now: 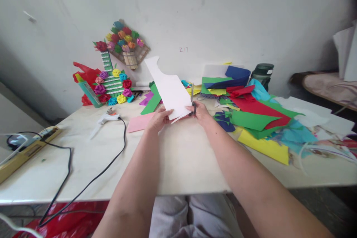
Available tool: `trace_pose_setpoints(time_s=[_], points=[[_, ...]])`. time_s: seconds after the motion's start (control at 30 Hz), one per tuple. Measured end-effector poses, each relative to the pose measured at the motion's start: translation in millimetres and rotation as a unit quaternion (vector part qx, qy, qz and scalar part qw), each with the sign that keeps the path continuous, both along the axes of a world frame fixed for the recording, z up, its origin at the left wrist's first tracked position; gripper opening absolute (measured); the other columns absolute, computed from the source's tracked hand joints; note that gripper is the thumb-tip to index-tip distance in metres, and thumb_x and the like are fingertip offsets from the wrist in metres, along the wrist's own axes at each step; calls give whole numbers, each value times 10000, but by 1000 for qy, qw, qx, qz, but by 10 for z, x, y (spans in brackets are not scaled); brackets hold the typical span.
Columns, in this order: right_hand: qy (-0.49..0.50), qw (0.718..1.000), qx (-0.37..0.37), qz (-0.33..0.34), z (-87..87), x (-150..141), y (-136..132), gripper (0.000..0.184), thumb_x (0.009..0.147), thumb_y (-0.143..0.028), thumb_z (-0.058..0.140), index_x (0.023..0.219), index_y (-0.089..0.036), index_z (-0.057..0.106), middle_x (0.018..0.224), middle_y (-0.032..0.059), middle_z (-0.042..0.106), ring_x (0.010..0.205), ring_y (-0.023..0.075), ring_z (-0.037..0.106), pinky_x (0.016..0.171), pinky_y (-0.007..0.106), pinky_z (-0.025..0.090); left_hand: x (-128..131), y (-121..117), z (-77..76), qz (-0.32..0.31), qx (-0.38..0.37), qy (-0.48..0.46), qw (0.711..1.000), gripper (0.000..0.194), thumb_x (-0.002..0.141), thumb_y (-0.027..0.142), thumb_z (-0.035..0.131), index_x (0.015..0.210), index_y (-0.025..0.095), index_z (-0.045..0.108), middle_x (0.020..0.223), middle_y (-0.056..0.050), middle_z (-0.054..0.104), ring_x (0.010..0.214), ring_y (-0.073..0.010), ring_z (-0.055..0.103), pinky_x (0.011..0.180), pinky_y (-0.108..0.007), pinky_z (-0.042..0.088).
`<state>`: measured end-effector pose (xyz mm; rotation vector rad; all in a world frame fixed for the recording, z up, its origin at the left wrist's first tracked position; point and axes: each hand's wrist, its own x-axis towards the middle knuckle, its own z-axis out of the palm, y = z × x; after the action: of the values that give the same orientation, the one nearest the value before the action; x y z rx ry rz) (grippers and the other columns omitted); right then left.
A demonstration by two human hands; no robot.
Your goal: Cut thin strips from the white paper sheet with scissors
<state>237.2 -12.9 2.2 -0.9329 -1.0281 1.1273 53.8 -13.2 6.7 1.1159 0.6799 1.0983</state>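
My left hand (pixel 158 118) pinches the lower edge of a white sheet of paper (pixel 169 88) and holds it upright over the white table (pixel 178 156). The sheet has a curved cut at its top. My right hand (pixel 200 111) is closed round the handles of a pair of scissors (pixel 192 98), whose blades point up along the sheet's right edge. A pink sheet (pixel 138 122) lies flat just left of my left hand.
Several coloured paper sheets (pixel 256 119) are piled at the right. A white glue gun (pixel 107 118) with a black cord (pixel 92 182) lies at the left. Paper-flower decorations (pixel 114 85) lean on the wall. A dark jar (pixel 262 72) stands behind the pile.
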Motion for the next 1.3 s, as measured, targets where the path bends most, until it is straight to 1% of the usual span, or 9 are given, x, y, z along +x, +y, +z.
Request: trace_pose_setpoints(time_s=[0.1, 0.23, 0.37, 0.47, 0.6, 0.77, 0.93, 1.07, 1.3], points=[[23, 999, 5, -35, 28, -54, -41, 373, 462, -276, 739, 737, -147, 523, 526, -59, 519, 342, 54, 409, 265, 181, 235, 25, 18, -18, 30, -19, -23, 999, 292, 667, 194, 673, 945, 134, 609, 879, -92, 674, 671, -187, 643, 590, -305, 541], [54, 995, 11, -77, 51, -119, -71, 368, 478, -308, 734, 723, -160, 503, 531, -65, 499, 341, 44, 384, 268, 187, 248, 72, 10, -19, 16, -41, -43, 998, 239, 692, 242, 663, 888, 113, 616, 851, -113, 671, 665, -200, 650, 580, -305, 547], [85, 989, 13, -117, 51, -158, -62, 414, 457, -318, 741, 757, -169, 497, 569, -59, 523, 371, 56, 413, 281, 188, 276, 147, -8, -21, 7, -50, -63, 997, 218, 696, 213, 660, 872, 92, 616, 811, -118, 672, 672, -194, 655, 616, -290, 549], [95, 986, 22, -134, 49, -184, -55, 411, 452, -306, 742, 750, -172, 493, 594, -56, 534, 414, 57, 440, 314, 177, 315, 204, 1, -38, 42, -50, -72, 995, 199, 695, 191, 660, 855, 83, 614, 772, -110, 672, 642, -175, 652, 593, -260, 542], [99, 985, 22, -137, 63, -215, -61, 396, 469, -273, 733, 770, -169, 497, 588, -59, 540, 448, 61, 483, 371, 169, 375, 209, 31, -49, 102, -36, -84, 991, 169, 689, 181, 661, 820, 90, 605, 722, -79, 667, 597, -149, 642, 549, -219, 524], [116, 983, 13, -145, 105, -210, -92, 378, 519, -219, 693, 819, -181, 468, 542, -73, 536, 407, 76, 511, 338, 159, 343, 106, 77, -45, 160, -35, -95, 982, 120, 699, 182, 646, 774, 112, 583, 648, -43, 647, 535, -126, 623, 482, -189, 492], [82, 989, 12, -120, 106, -208, -105, 417, 522, -228, 700, 858, -186, 457, 518, -70, 554, 379, 90, 518, 312, 153, 313, 20, 93, -39, 143, -17, -80, 986, 116, 707, 186, 638, 770, 111, 574, 635, -51, 645, 531, -128, 621, 488, -193, 491], [70, 991, 14, -116, 83, -214, -93, 492, 496, -260, 725, 903, -176, 461, 542, -60, 570, 413, 99, 533, 337, 167, 346, -15, 82, -24, 126, -10, -62, 990, 147, 699, 204, 653, 786, 113, 578, 649, -60, 654, 524, -129, 620, 479, -192, 487], [42, 994, 24, -94, 91, -228, -108, 462, 452, -346, 740, 801, -179, 487, 587, -51, 558, 492, 103, 553, 402, 190, 399, -1, 95, -33, 137, -35, -88, 986, 201, 692, 277, 671, 725, 140, 528, 633, -63, 655, 527, -160, 632, 481, -230, 502]])
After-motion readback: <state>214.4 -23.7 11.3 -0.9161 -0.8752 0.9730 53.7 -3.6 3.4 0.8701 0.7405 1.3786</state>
